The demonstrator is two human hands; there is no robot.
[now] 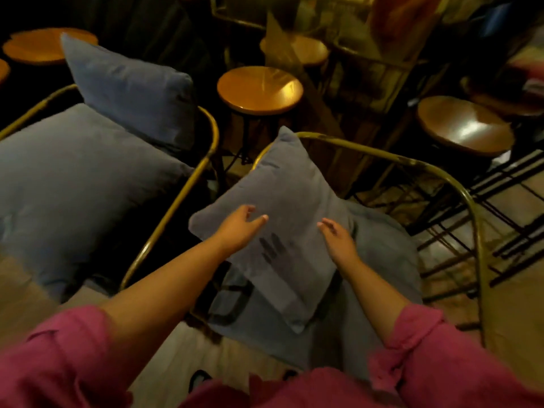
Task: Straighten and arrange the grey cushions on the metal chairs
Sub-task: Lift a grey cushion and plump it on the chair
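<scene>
Meanwhile, a person in pink sleeves reaches over the right-hand metal chair (435, 172), left hand (240, 228) and right hand (338, 240) both open-fingered above a grey back cushion (282, 201), neither grip closed on it. It lies askew, one corner propped on the frame, over the seat cushion (382, 260), apparently about to be squared up. Next door, the left chair (203, 160) holds two cushions (88, 178) already seated, stools (260, 88) behind.
</scene>
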